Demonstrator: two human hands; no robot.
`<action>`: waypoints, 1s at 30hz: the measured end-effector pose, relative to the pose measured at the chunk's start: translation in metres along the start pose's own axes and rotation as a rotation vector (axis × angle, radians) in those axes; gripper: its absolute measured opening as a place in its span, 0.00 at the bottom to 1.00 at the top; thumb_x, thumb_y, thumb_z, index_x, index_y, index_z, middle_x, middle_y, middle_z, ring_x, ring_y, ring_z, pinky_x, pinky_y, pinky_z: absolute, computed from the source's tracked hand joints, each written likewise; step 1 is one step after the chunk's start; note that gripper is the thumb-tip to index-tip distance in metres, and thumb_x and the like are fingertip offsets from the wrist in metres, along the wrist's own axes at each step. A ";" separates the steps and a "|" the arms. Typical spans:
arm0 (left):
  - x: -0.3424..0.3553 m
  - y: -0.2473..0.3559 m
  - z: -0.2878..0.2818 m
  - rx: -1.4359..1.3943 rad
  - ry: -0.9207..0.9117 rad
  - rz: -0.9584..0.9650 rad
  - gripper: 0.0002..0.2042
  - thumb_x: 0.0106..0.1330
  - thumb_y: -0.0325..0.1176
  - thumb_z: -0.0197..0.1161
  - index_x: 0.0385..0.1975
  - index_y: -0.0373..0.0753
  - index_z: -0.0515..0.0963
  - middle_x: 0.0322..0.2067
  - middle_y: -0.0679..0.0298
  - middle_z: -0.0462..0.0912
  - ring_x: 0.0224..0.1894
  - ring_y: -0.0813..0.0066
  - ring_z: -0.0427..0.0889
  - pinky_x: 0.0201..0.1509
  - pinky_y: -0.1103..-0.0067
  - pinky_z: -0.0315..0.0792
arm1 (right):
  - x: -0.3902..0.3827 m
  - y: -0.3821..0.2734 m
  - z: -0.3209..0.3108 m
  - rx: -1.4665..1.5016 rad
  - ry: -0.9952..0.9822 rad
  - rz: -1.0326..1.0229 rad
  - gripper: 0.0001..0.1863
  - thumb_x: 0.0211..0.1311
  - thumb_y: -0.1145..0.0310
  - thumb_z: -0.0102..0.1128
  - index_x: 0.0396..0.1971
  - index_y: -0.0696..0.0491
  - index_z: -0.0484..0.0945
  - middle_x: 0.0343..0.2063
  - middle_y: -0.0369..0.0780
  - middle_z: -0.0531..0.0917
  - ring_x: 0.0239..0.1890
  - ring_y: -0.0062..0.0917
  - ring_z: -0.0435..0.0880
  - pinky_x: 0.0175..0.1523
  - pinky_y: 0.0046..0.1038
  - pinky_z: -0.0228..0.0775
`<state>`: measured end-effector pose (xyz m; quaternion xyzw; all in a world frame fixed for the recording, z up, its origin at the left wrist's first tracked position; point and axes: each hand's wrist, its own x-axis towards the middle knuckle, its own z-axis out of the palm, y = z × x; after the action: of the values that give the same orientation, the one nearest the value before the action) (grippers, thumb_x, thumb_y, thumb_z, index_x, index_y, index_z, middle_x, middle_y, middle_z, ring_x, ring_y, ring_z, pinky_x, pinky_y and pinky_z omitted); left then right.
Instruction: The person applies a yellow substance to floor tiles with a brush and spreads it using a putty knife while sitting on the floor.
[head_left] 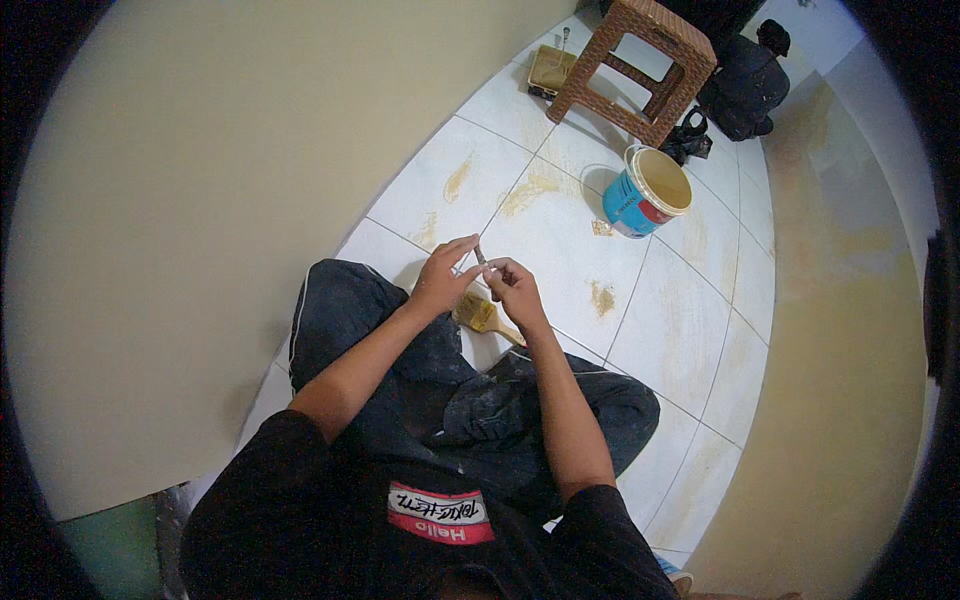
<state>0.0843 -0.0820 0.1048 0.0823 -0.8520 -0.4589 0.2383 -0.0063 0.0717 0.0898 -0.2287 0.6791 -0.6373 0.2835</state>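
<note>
In front of my crossed legs, my two hands meet over the floor. A small, thin, dark stick-like piece shows between their fingertips; its exact kind is too small to make out. My left hand has its fingers and thumb closed about it from the left. My right hand pinches its lower end. Just under the hands lies a flat paintbrush on the tiles, its bristles coated yellowish and its wooden handle pointing toward my right knee.
A blue and white paint bucket stands ahead to the right. Beyond it are a brown woven-pattern stool, a paint tray and a black plastic bag. A person in dark clothes crouches far right. Yellowish smears mark the white tiles; walls flank both sides.
</note>
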 end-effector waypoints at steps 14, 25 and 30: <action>-0.003 -0.005 0.008 -0.026 -0.043 -0.016 0.24 0.63 0.35 0.64 0.59 0.37 0.72 0.56 0.53 0.75 0.59 0.57 0.73 0.64 0.70 0.65 | -0.002 -0.001 -0.001 0.066 -0.061 0.016 0.11 0.65 0.67 0.60 0.42 0.57 0.79 0.23 0.30 0.75 0.24 0.14 0.71 0.30 0.19 0.64; -0.004 0.006 0.009 -0.396 -0.156 -0.298 0.19 0.66 0.32 0.62 0.55 0.36 0.75 0.47 0.59 0.82 0.49 0.75 0.79 0.54 0.77 0.73 | -0.007 -0.014 -0.003 -0.106 -0.056 -0.072 0.09 0.66 0.68 0.59 0.42 0.56 0.79 0.32 0.35 0.82 0.28 0.16 0.74 0.36 0.20 0.69; -0.007 0.003 0.009 -0.367 -0.117 -0.264 0.16 0.66 0.33 0.62 0.52 0.35 0.77 0.46 0.59 0.83 0.46 0.76 0.80 0.50 0.77 0.74 | -0.007 -0.017 0.003 -0.173 -0.055 -0.091 0.10 0.66 0.68 0.58 0.42 0.57 0.79 0.33 0.35 0.81 0.31 0.16 0.73 0.38 0.20 0.67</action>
<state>0.0863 -0.0709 0.1005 0.1213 -0.7486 -0.6372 0.1373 -0.0002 0.0731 0.1077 -0.3006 0.7124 -0.5820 0.2520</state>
